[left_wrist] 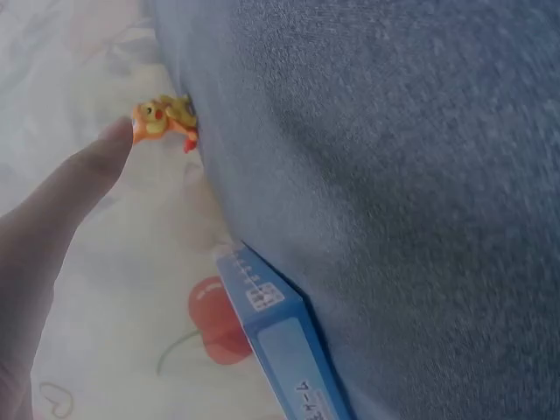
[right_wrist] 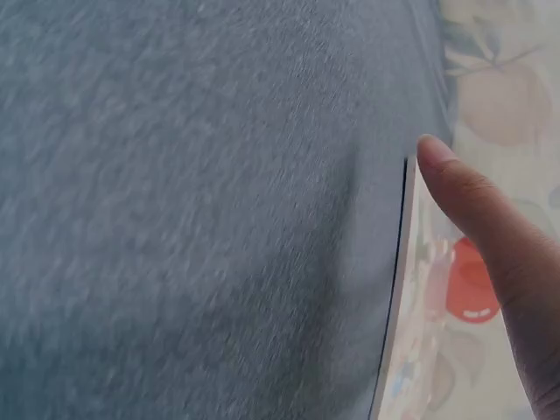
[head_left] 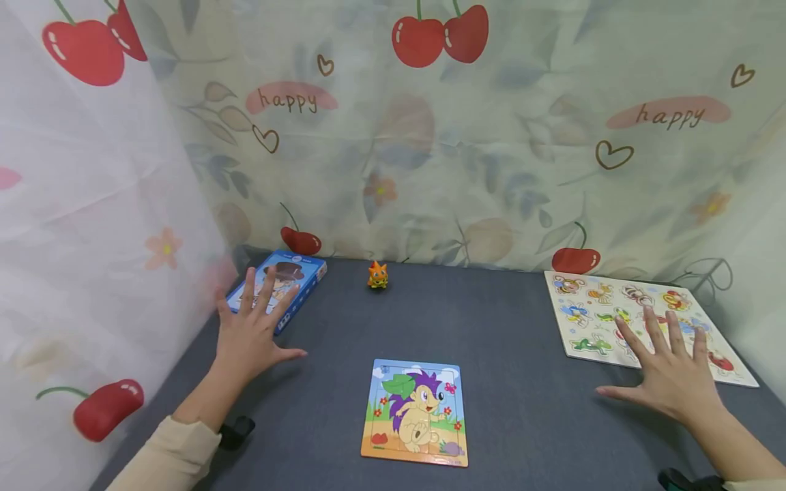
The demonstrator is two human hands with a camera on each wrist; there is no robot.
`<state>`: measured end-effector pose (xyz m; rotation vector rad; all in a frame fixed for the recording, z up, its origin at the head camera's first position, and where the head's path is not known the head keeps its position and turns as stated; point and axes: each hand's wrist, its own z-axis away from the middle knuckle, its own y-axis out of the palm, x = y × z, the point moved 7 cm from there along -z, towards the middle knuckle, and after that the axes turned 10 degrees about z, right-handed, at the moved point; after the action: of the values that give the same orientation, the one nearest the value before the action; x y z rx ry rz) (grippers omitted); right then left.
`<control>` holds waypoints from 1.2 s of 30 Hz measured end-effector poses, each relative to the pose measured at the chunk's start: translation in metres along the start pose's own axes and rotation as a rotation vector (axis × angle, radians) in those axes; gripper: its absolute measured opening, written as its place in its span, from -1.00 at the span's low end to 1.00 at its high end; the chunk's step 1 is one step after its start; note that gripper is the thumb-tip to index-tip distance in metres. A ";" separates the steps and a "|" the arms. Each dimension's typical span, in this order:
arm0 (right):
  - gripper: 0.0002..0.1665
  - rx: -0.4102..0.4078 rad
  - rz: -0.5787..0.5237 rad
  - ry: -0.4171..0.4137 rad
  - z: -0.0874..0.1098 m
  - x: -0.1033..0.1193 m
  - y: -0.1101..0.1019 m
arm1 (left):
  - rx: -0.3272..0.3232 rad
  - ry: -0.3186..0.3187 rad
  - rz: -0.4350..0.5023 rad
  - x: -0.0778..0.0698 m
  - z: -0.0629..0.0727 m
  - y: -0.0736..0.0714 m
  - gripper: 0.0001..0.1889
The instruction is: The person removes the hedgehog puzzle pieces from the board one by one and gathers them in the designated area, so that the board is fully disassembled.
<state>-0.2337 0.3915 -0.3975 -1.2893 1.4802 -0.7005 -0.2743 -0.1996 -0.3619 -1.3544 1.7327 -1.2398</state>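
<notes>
My left hand (head_left: 248, 337), fingers spread, is held over the dark table beside the blue box (head_left: 288, 276), its fingertips overlapping the box in the head view. My right hand (head_left: 669, 368) is likewise spread, overlapping the near part of a white board with insect pictures (head_left: 589, 320). Neither hand holds anything. Between them, close to me, lies a square hedgehog jigsaw puzzle (head_left: 416, 412). A small orange spiky figurine (head_left: 377, 275) stands at the back; in the left wrist view the figurine (left_wrist: 166, 121) shows beyond the thumb.
A cherry-print curtain (head_left: 430, 170) hangs behind the table (head_left: 454, 307) and along its left side. At the right a thin wire (head_left: 715, 273) shows near the far corner of the insect board. A black strap (head_left: 236, 433) sits at my left wrist.
</notes>
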 end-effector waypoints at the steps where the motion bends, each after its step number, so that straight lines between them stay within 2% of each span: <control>1: 0.50 0.003 -0.004 0.000 -0.001 0.002 0.000 | -0.001 0.001 0.003 -0.001 0.000 0.000 0.24; 8: 0.50 0.003 -0.052 0.004 -0.015 0.018 0.000 | -0.010 0.042 0.000 -0.012 -0.001 0.002 0.21; 17: 0.48 -0.012 -0.089 -0.027 -0.029 0.047 -0.005 | 0.052 0.052 -0.011 -0.026 -0.002 0.004 0.22; 20: 0.47 -0.007 -0.131 -0.032 -0.035 0.060 -0.007 | 0.050 0.064 -0.011 -0.034 -0.001 0.004 0.21; 24: 0.43 0.024 -0.217 -0.023 -0.044 0.078 -0.009 | 0.031 0.116 0.010 -0.048 0.000 0.003 0.18; 28: 0.41 0.057 -0.284 -0.025 -0.052 0.097 -0.008 | 0.044 0.155 0.025 -0.062 0.001 0.004 0.17; 32: 0.40 0.075 -0.328 -0.036 -0.060 0.115 -0.009 | 0.077 0.190 0.085 -0.075 0.004 0.005 0.13; 36: 0.41 0.101 -0.357 -0.050 -0.067 0.132 -0.011 | 0.103 0.251 0.215 -0.092 0.007 0.007 0.08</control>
<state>-0.2814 0.2511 -0.4064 -1.4976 1.1695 -0.9541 -0.2432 -0.1137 -0.3783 -0.9577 1.8975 -1.3998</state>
